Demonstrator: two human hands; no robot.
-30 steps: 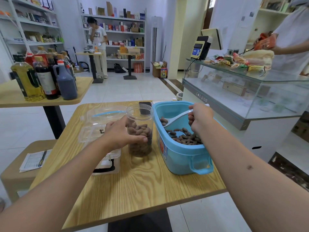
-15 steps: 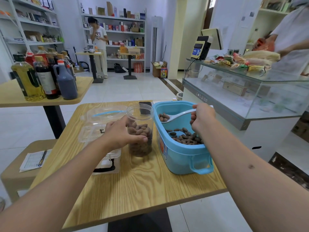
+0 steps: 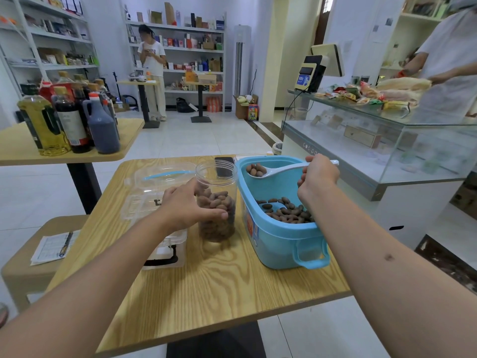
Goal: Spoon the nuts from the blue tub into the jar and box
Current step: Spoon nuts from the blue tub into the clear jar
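Head: fingers (image 3: 302, 177) curled round spoon (image 3: 276, 171).

A: What's at ten o'clock?
B: A side table (image 3: 129, 140) carrying oil and sauce bottles (image 3: 74, 117).
A: At two o'clock?
B: A glass counter (image 3: 387, 140) with packaged snacks (image 3: 371, 95) and a payment terminal (image 3: 308, 73).

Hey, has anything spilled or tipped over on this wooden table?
Nothing stands out. The clear plastic jar stands upright, gripped by the left hand; the right hand holds the white spoon level over the blue tub.
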